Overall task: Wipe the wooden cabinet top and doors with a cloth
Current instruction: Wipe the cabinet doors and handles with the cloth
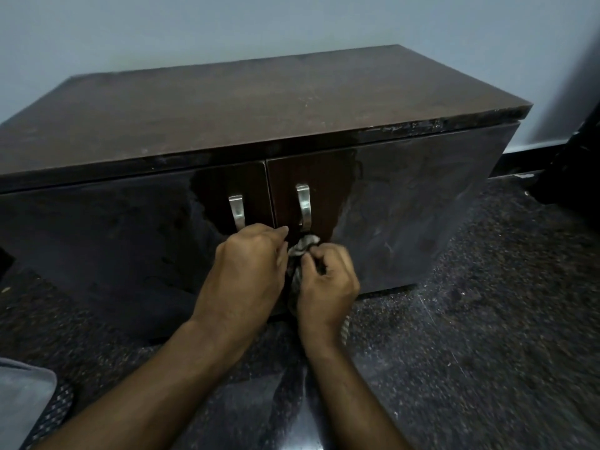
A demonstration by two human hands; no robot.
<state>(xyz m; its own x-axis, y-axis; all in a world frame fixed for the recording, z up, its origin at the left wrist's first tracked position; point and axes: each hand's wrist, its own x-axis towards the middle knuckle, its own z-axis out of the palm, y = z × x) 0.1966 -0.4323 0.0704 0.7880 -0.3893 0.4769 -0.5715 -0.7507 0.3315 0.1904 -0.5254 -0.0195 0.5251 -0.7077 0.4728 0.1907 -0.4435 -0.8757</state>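
Note:
A low dark wooden cabinet (227, 105) stands against the wall, its dusty top bare. Its two glossy doors, the left door (113, 228) and the right door (406, 203), are closed, each with a metal handle (236, 211) near the centre seam. A crumpled grey cloth (300, 248) is bunched between my hands, just below the right door's handle (304, 206). My left hand (246, 267) and my right hand (328, 280) both grip the cloth in front of the doors, close to the seam.
Dark speckled stone floor (487, 319) spreads before the cabinet. A pale wall (292, 24) rises behind it, with a dark skirting (532, 151) at the right. A dark object (581, 157) stands at the far right edge. Grey fabric (22, 401) shows at the bottom left.

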